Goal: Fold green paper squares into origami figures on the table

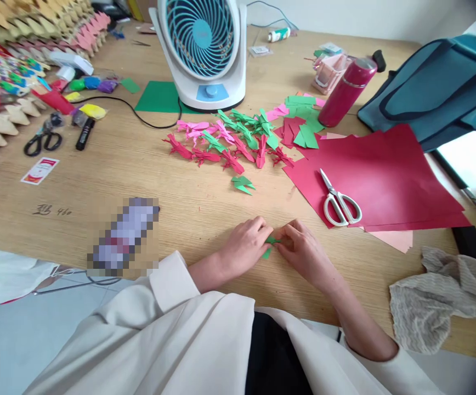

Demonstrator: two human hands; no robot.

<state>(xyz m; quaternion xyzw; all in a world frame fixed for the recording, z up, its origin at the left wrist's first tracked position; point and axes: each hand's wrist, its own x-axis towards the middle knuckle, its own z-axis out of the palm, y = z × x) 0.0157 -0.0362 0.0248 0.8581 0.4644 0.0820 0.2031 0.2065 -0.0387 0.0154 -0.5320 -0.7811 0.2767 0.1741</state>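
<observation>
Your left hand (246, 245) and right hand (302, 249) pinch a green paper piece (271, 240) between them; at two o'clock, white-handled scissors (334, 192) lie on red sheets (390, 181).

Toward the far edge of the wooden table (172, 192), white-and-blue plastic fan (202, 55); toward far right corner, magenta cylindrical flask (347, 93); at near right corner, crumpled beige cloth (437, 299).
</observation>
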